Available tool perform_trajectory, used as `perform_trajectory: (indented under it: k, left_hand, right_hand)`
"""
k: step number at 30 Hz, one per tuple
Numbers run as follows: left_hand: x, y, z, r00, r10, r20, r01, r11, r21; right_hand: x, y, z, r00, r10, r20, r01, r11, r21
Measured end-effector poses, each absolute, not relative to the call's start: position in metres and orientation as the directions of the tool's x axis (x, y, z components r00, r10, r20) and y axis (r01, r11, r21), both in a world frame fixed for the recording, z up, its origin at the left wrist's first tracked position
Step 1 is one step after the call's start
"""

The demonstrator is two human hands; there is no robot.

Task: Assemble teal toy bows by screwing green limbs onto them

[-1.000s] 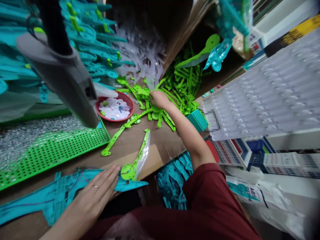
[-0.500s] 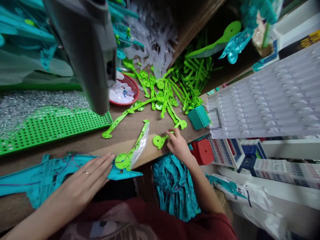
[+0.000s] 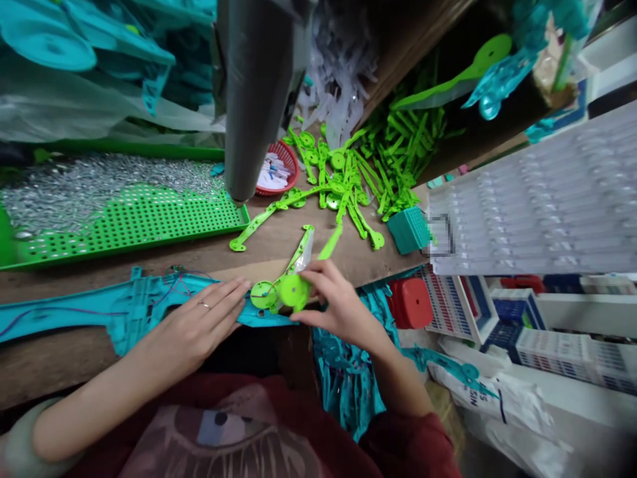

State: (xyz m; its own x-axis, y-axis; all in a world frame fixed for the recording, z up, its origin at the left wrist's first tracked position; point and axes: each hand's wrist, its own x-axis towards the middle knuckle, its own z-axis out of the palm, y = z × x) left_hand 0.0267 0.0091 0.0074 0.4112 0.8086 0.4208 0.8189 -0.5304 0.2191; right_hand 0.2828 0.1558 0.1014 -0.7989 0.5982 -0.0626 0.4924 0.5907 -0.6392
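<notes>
My left hand [image 3: 199,322] lies flat, fingers stretched, over a long turquoise plastic half-shell [image 3: 119,305] with thin wires in it, at the bench's front edge. A lime-green plastic part with a round disc [image 3: 293,292] is pinched between the thumb and fingers of my right hand [image 3: 338,302], above the shell's right tip. Its narrow arm points up and away. Just left of it, another lime-green part with a round end [image 3: 263,295] and a clear plastic piece [image 3: 303,257] rests on the shell, partly covered by the held part.
A grey tool-like column [image 3: 259,99] hangs over the bench. Left is a green perforated tray [image 3: 194,219] of screws; behind stands a red basket [image 3: 293,176]. Lime-green parts [image 3: 343,179] lie heaped ahead. A teal box [image 3: 409,230], red stool [image 3: 412,303] and turquoise shells [image 3: 343,378] are right.
My right hand has lifted the lime-green part from the bench and brought it left, over the turquoise half-shell. My left hand stays flat on the shell. The view has shifted.
</notes>
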Motion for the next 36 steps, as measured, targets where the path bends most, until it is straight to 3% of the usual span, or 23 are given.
perform_trajectory:
  k: [4, 14, 23, 24, 26, 28, 29, 30, 32, 36]
  left_hand:
    - [0.027, 0.010, 0.007, 0.387, 0.828, 0.406, 0.814, -0.514, 0.272]
    - [0.031, 0.010, 0.009, 0.371, 0.831, 0.414, 0.830, -0.496, 0.253]
    - [0.030, 0.014, 0.017, 0.500, 0.780, 0.377, 0.772, -0.598, 0.214]
    - [0.030, 0.013, 0.017, 0.491, 0.782, 0.384, 0.773, -0.594, 0.221]
    - [0.029, 0.013, 0.017, 0.484, 0.780, 0.396, 0.772, -0.594, 0.226]
    - [0.029, 0.012, 0.017, 0.497, 0.766, 0.408, 0.767, -0.608, 0.207]
    - [0.029, 0.012, 0.018, 0.507, 0.758, 0.411, 0.765, -0.615, 0.191]
    - [0.028, 0.012, 0.019, 0.518, 0.749, 0.414, 0.762, -0.624, 0.174]
    - [0.028, 0.011, 0.021, 0.534, 0.737, 0.414, 0.757, -0.635, 0.153]
    - [0.027, 0.008, 0.023, 0.532, 0.734, 0.421, 0.751, -0.639, 0.165]
  right_hand:
    - [0.250, 0.147, 0.098, -0.890, 0.427, -0.159, 0.428, 0.664, -0.613]
    - [0.245, 0.154, 0.088, -0.887, 0.415, -0.201, 0.452, 0.695, -0.559]
    - [0.252, 0.165, 0.078, -0.926, 0.341, -0.160, 0.359, 0.670, -0.650]
    - [0.255, 0.169, 0.077, -0.909, 0.396, -0.128, 0.373, 0.640, -0.671]
    - [0.260, 0.183, 0.073, -0.748, 0.663, -0.033, 0.474, 0.499, -0.725]
    - [0.261, 0.204, 0.066, -0.396, 0.916, -0.062, 0.528, 0.172, -0.832]
    - [0.260, 0.215, 0.062, -0.248, 0.958, -0.145, 0.493, -0.004, -0.870]
    - [0.257, 0.227, 0.059, -0.172, 0.954, -0.245, 0.440, -0.148, -0.886]
    - [0.251, 0.247, 0.055, -0.183, 0.902, -0.390, 0.357, -0.309, -0.882]
    - [0.241, 0.267, 0.062, -0.331, 0.811, -0.483, 0.263, -0.412, -0.872]
